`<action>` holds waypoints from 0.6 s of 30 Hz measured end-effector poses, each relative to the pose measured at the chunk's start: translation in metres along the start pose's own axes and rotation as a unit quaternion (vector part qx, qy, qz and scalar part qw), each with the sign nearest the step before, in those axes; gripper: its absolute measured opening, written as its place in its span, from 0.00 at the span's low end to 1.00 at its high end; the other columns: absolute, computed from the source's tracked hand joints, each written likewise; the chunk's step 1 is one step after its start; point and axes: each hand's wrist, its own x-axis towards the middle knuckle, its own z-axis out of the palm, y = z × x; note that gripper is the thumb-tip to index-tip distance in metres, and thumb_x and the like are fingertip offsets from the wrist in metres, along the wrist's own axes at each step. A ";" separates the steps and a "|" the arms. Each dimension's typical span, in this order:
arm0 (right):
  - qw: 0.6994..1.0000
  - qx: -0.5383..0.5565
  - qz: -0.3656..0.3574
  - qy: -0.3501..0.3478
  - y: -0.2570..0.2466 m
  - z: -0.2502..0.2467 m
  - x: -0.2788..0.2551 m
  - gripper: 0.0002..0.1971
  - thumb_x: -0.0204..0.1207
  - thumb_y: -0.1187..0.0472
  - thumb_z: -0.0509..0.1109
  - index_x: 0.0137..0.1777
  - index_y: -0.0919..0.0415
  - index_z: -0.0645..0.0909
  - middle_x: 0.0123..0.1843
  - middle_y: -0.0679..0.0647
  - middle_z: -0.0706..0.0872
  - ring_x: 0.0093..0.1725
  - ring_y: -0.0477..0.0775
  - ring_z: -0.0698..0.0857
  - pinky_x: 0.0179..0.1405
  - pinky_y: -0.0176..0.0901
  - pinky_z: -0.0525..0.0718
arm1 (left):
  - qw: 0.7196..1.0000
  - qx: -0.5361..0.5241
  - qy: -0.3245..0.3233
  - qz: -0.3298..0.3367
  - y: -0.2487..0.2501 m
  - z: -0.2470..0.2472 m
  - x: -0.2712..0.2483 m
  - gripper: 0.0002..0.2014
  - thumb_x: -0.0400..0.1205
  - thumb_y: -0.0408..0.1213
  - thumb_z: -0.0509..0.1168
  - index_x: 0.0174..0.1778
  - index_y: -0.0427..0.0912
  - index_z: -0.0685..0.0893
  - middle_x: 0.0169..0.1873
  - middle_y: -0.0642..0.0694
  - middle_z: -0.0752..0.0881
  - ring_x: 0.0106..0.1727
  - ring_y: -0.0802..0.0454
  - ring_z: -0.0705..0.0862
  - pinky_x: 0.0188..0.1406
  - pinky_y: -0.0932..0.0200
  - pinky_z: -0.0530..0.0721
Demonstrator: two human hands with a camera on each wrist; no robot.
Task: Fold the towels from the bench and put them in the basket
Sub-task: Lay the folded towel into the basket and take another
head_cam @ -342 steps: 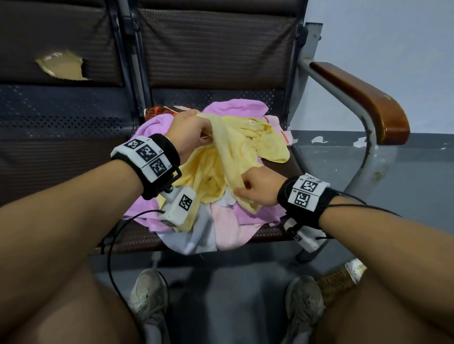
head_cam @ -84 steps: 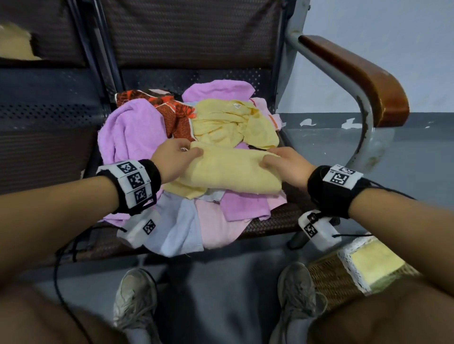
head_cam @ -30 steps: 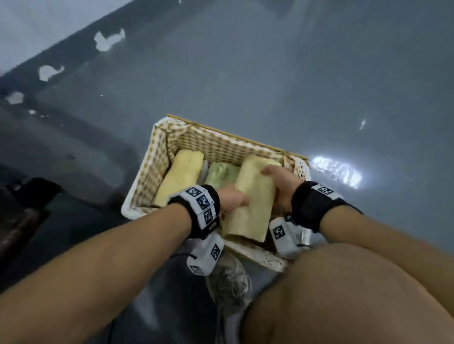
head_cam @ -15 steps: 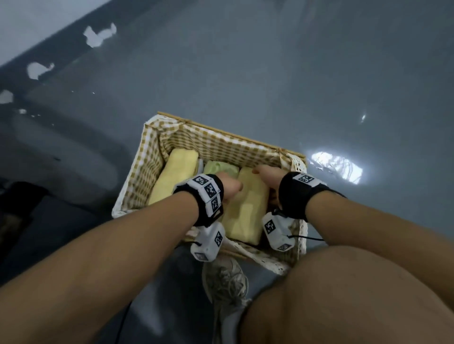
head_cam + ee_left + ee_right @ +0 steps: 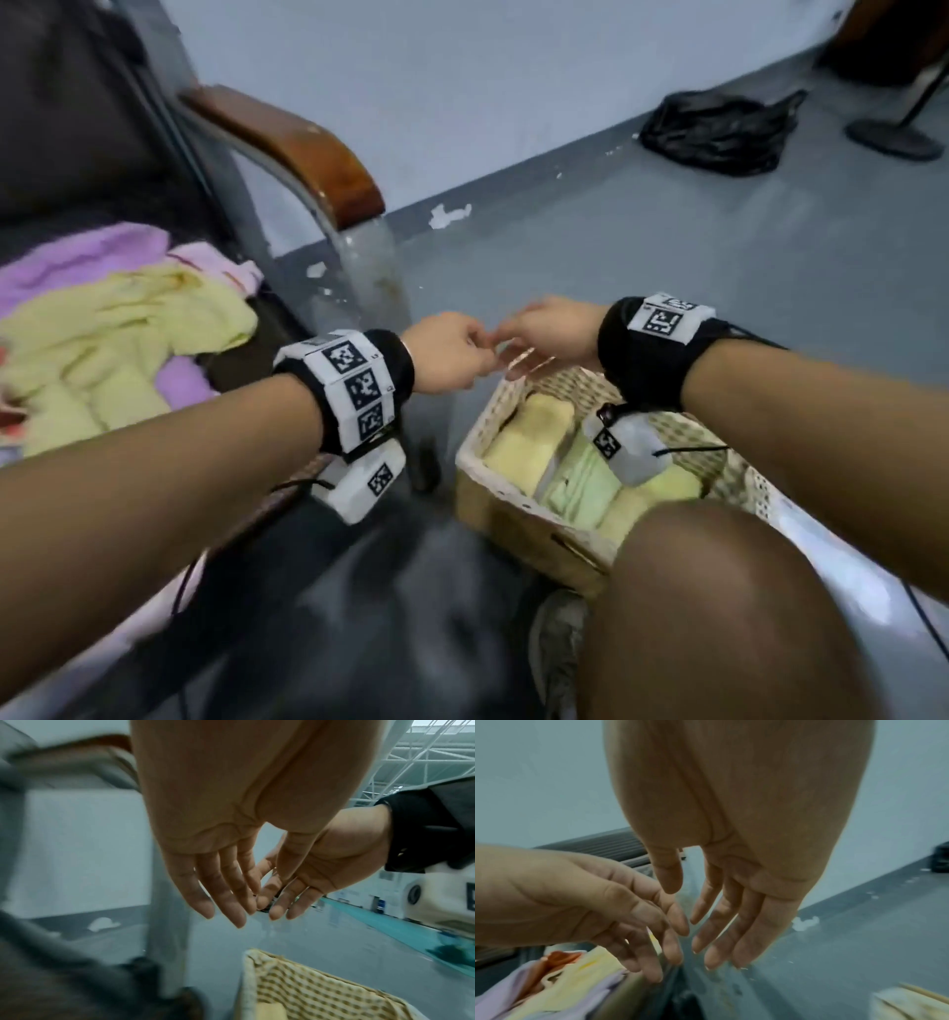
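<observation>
The wicker basket [image 5: 475,452] with checked lining stands on the floor at lower right, holding a folded yellow towel [image 5: 529,434], a folded green towel [image 5: 583,483] and another yellow one [image 5: 649,496]. A pile of loose yellow, purple and pink towels [image 5: 108,318] lies on the bench at left. My left hand [image 5: 447,352] and right hand [image 5: 549,329] hover side by side above the basket's far edge, both empty. In the wrist views the left hand's fingers [image 5: 221,898] and the right hand's fingers [image 5: 731,923] hang straight and relaxed, almost touching each other.
The bench's metal leg and brown wooden armrest [image 5: 298,149] stand between the pile and the basket. A black bag [image 5: 719,131] and a stand's base [image 5: 896,136] sit on the grey floor by the wall. My knee [image 5: 719,606] covers the basket's near corner.
Both hands have let go of the folded yellow towel, which now lies in the basket, and have lifted out and up. My view has swung left toward the bench.
</observation>
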 end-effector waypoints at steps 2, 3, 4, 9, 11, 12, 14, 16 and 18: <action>0.999 -0.016 -0.041 -0.027 -0.045 0.029 -0.002 0.12 0.83 0.57 0.65 0.57 0.62 0.87 0.49 0.55 0.90 0.45 0.55 0.86 0.45 0.44 0.81 | 0.999 0.015 0.041 -0.019 -0.031 -0.038 -0.033 0.08 0.81 0.40 0.66 0.51 0.44 0.87 0.49 0.42 0.92 0.51 0.44 0.90 0.59 0.46 0.86; 0.997 -0.028 -0.056 -0.041 -0.066 0.047 -0.001 0.13 0.83 0.56 0.65 0.60 0.62 0.85 0.50 0.56 0.90 0.46 0.55 0.86 0.48 0.44 0.81 | 0.997 0.023 0.061 -0.031 -0.048 -0.054 -0.052 0.08 0.81 0.41 0.65 0.52 0.45 0.87 0.49 0.44 0.91 0.52 0.44 0.90 0.60 0.47 0.86; 0.996 -0.039 -0.067 -0.052 -0.086 0.065 -0.001 0.13 0.84 0.55 0.66 0.61 0.62 0.84 0.52 0.57 0.90 0.47 0.55 0.86 0.51 0.46 0.82 | 0.995 0.034 0.080 -0.043 -0.065 -0.069 -0.070 0.08 0.81 0.41 0.65 0.52 0.46 0.87 0.50 0.45 0.91 0.52 0.45 0.89 0.60 0.49 0.86; 0.985 -0.079 -0.098 -0.117 -0.164 0.165 0.005 0.09 0.85 0.58 0.65 0.60 0.61 0.80 0.52 0.61 0.87 0.47 0.57 0.79 0.48 0.45 0.79 | 0.982 0.102 0.119 -0.101 -0.147 -0.113 -0.159 0.10 0.82 0.43 0.67 0.56 0.48 0.86 0.55 0.49 0.88 0.58 0.47 0.84 0.60 0.52 0.81; 0.977 -0.106 -0.113 -0.146 -0.183 0.202 0.009 0.09 0.85 0.59 0.64 0.60 0.62 0.80 0.50 0.61 0.85 0.47 0.57 0.77 0.50 0.46 0.79 | 0.977 0.099 0.124 -0.140 -0.177 -0.120 -0.184 0.13 0.83 0.46 0.67 0.60 0.47 0.85 0.58 0.49 0.87 0.60 0.47 0.83 0.62 0.53 0.80; 0.974 -0.116 -0.124 -0.150 -0.190 0.219 0.012 0.11 0.85 0.58 0.65 0.62 0.63 0.80 0.51 0.60 0.86 0.46 0.57 0.79 0.51 0.47 0.80 | 0.974 0.101 0.124 -0.159 -0.191 -0.122 -0.194 0.15 0.83 0.47 0.66 0.63 0.47 0.84 0.61 0.49 0.86 0.62 0.47 0.82 0.63 0.53 0.79; 0.969 -0.135 -0.145 -0.147 -0.198 0.247 0.019 0.14 0.84 0.56 0.67 0.65 0.63 0.81 0.55 0.59 0.89 0.47 0.56 0.85 0.53 0.48 0.85 | 0.967 0.109 0.126 -0.195 -0.218 -0.119 -0.210 0.20 0.83 0.49 0.66 0.70 0.47 0.80 0.66 0.48 0.84 0.66 0.46 0.81 0.64 0.55 0.77; 0.960 -0.172 -0.157 -0.154 -0.200 0.270 0.027 0.15 0.83 0.55 0.68 0.65 0.63 0.82 0.56 0.58 0.89 0.48 0.56 0.86 0.50 0.47 0.85 | 0.960 0.116 0.114 -0.229 -0.242 -0.110 -0.220 0.25 0.83 0.50 0.66 0.75 0.46 0.75 0.69 0.45 0.82 0.69 0.45 0.79 0.64 0.55 0.76; 0.937 -0.258 -0.178 -0.155 -0.196 0.287 0.040 0.17 0.82 0.53 0.69 0.65 0.63 0.83 0.59 0.59 0.88 0.52 0.59 0.87 0.51 0.49 0.87 | 0.955 0.132 0.083 -0.254 -0.264 -0.100 -0.226 0.28 0.82 0.50 0.66 0.78 0.45 0.72 0.70 0.42 0.81 0.69 0.43 0.79 0.62 0.54 0.77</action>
